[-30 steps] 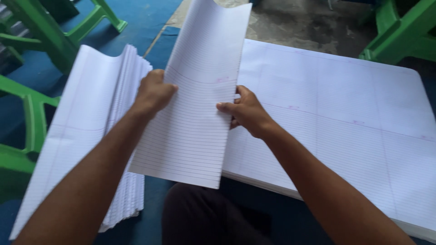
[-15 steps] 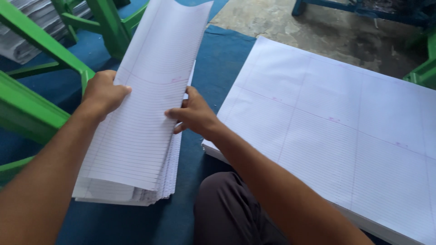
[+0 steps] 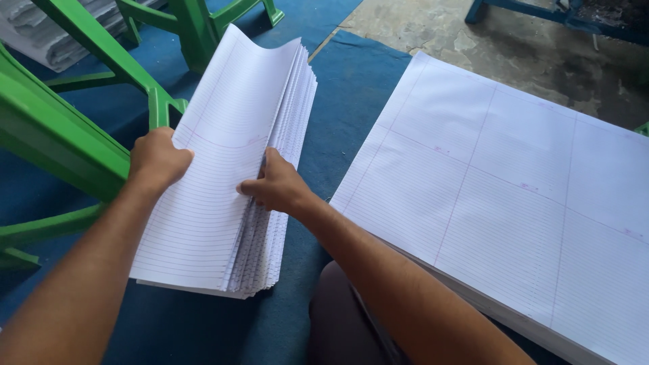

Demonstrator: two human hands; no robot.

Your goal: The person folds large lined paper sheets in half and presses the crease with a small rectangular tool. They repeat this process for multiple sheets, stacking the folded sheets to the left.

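Pressing hands: the left hand [image 3: 157,161] lay curled over the left edge of the tall stack of folded white ruled paper sheets [image 3: 233,169], fingers closed on that edge; the right hand [image 3: 276,188] gripped the stack's right side, thumb on the top sheet and fingers tucked into the fanned edges.
Stack position: the stack rested on the blue mat [image 3: 351,101], its far end curling upward, its near end just ahead of the person's dark-clothed knee [image 3: 338,324].
Left of the stack: the green plastic chair frame [image 3: 88,115] stood just beside it, one leg nearly touching the left edge near the left hand.
Right of the stack: a wide pile of large unfolded white ruled sheets [image 3: 514,196] lay apart from it, with a strip of bare mat between.
Beyond the stack: grey concrete floor [image 3: 473,40] and a blue frame leg [image 3: 514,10].
Risk: the right edges looked splayed, so loose sheets could slide out if the grip eased; the curled far end could flop over and crease.
Room: tight on the stack's left against the chair; the mat strip on its right and the mat beyond it looked free.
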